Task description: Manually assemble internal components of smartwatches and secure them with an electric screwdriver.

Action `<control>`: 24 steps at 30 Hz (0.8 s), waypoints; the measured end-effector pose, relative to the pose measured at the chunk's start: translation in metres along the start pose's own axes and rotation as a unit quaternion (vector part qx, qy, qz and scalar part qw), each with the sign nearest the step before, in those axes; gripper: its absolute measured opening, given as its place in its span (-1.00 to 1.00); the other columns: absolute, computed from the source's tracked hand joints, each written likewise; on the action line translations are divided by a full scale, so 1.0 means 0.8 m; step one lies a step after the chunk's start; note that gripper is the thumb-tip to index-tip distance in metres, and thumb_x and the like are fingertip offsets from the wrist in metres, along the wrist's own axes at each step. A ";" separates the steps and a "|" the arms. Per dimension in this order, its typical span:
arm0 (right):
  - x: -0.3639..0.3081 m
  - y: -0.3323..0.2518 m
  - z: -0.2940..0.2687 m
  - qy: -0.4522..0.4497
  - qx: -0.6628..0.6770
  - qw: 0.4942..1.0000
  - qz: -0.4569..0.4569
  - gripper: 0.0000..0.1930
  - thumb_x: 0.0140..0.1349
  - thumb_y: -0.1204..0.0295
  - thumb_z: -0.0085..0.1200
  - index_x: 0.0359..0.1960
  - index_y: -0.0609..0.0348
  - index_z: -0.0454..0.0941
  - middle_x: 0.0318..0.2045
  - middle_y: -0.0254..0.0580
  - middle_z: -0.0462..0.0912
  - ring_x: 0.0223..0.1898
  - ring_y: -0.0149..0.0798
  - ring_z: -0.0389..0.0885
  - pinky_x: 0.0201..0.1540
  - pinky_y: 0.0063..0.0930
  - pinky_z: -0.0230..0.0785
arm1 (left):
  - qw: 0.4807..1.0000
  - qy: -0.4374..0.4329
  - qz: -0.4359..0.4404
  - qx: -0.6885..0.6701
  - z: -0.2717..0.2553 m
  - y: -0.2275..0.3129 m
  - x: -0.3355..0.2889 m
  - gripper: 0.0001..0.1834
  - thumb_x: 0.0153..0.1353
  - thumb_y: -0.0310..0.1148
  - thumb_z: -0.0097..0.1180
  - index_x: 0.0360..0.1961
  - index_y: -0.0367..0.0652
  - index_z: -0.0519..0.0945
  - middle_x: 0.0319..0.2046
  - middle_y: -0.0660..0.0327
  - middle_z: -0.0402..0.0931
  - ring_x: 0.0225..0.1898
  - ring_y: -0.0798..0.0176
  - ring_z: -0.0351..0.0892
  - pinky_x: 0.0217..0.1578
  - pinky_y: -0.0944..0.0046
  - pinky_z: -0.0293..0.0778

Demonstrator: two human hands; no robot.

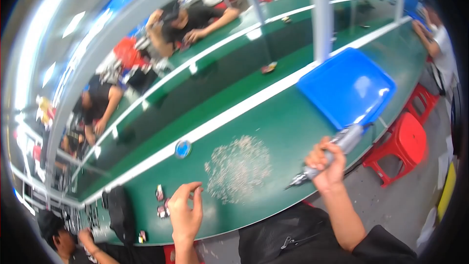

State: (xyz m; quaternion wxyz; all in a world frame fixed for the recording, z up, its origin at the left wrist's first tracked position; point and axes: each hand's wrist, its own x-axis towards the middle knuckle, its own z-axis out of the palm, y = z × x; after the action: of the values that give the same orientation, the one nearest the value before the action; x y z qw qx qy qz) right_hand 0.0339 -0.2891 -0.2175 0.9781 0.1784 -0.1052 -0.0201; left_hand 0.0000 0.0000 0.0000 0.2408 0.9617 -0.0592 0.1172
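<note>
My right hand (pixel 326 165) grips a grey electric screwdriver (pixel 346 139), its dark bit pointing down and left over the green worktop. My left hand (pixel 185 212) is above the table, fingers loosely bent and the thumb a little apart from them; I make out nothing between them. Just right of it, many tiny metal pieces, like screws (pixel 239 168), lie spread in a loose heap. Beside my left hand are small red and black parts (pixel 163 208), with a similar part (pixel 159 192) just beyond them.
A blue tray (pixel 349 88) rests at the right behind the screwdriver. A small round tub (pixel 183 149) with blue inside stands by the white rail. A black bag (pixel 120 212) lies at the left. Red stools (pixel 403 142) stand at the right. Several people work around the long green table (pixel 288 112).
</note>
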 end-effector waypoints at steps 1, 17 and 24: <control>0.017 0.037 0.061 0.070 -0.151 0.986 0.007 -0.89 0.28 0.31 0.01 -0.30 0.04 0.47 -0.69 -0.40 0.35 -0.55 -0.40 0.43 -0.37 -0.45 0.32 | 1.000 -0.005 0.015 -0.015 -0.002 -0.012 0.016 -0.89 0.23 -0.58 0.07 -0.27 -0.35 0.61 -0.43 0.11 0.67 -0.36 0.23 0.71 -0.29 0.35 0.52; 0.071 -0.019 0.129 0.093 -0.279 0.955 0.046 -0.89 0.27 0.37 -0.02 -0.38 0.08 0.39 -0.71 -0.35 0.29 -0.65 -0.37 0.29 -0.41 -0.44 0.18 | 0.986 0.001 0.161 0.032 0.209 0.084 0.309 -0.79 0.14 -0.47 0.09 -0.19 -0.28 0.61 -0.51 0.07 0.65 -0.43 0.08 0.68 -0.31 0.19 0.52; 0.060 -0.028 0.126 0.108 -0.307 0.944 0.056 -0.89 0.29 0.34 -0.08 -0.36 0.06 0.37 -0.71 -0.32 0.28 -0.65 -0.34 0.30 -0.37 -0.36 0.19 | 0.994 0.006 0.106 0.004 0.301 0.082 0.403 -0.56 0.13 -0.36 0.21 0.03 -0.26 0.47 -0.20 -0.04 0.55 -0.30 0.07 0.62 -0.22 0.13 0.50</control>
State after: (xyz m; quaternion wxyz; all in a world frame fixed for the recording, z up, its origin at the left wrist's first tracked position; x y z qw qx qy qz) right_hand 0.0594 -0.3484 -0.1237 0.9904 -0.1361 0.0024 0.0225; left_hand 0.3477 -0.1909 -0.0952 0.2235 0.9502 -0.1586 0.1483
